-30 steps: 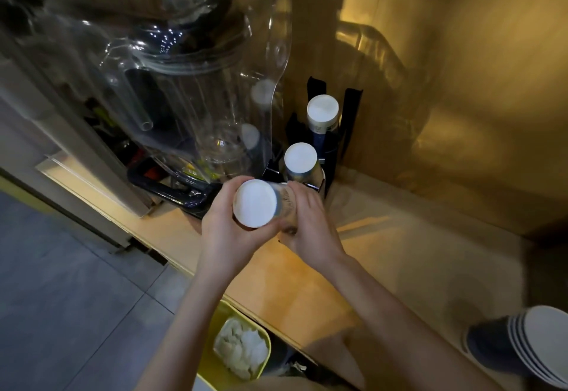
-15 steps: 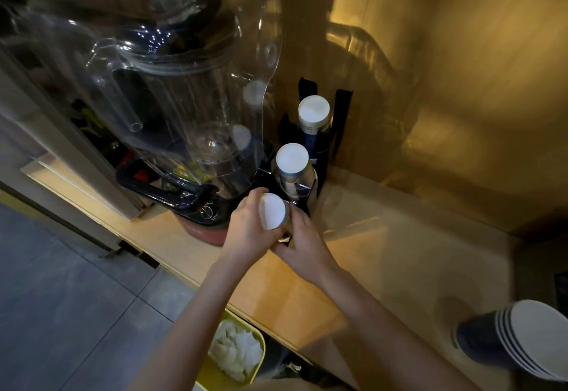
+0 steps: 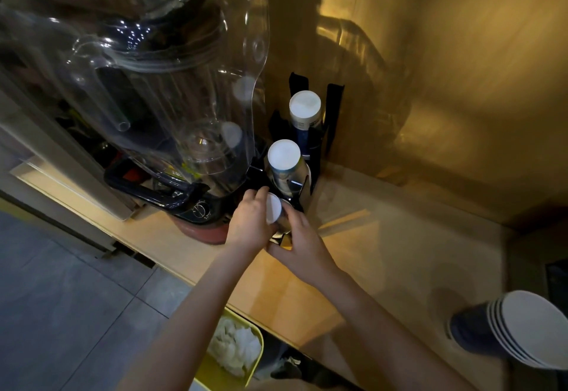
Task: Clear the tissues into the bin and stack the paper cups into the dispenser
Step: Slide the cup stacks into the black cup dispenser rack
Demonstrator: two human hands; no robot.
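Both hands hold a stack of upside-down paper cups (image 3: 273,207), white base up, at the front slot of a black cup dispenser (image 3: 333,104). My left hand (image 3: 250,221) wraps the stack's left side and my right hand (image 3: 299,241) presses its right side, low down. Two other cup stacks stand in the dispenser behind: one in the middle (image 3: 283,157) and a taller one at the back (image 3: 305,108). A yellow bin (image 3: 256,360) below the counter edge holds crumpled white tissues (image 3: 235,346).
A big clear blender jar (image 3: 138,68) on a dark base with a dial (image 3: 200,210) stands just left of the dispenser. A stack of dark blue paper cups (image 3: 519,329) lies on its side at the counter's right. The wooden counter (image 3: 384,252) meets a wall behind.
The cup stack has moved forward and down from in front of me to the dispenser's front slot, and both hands went with it. The view has shifted slightly.
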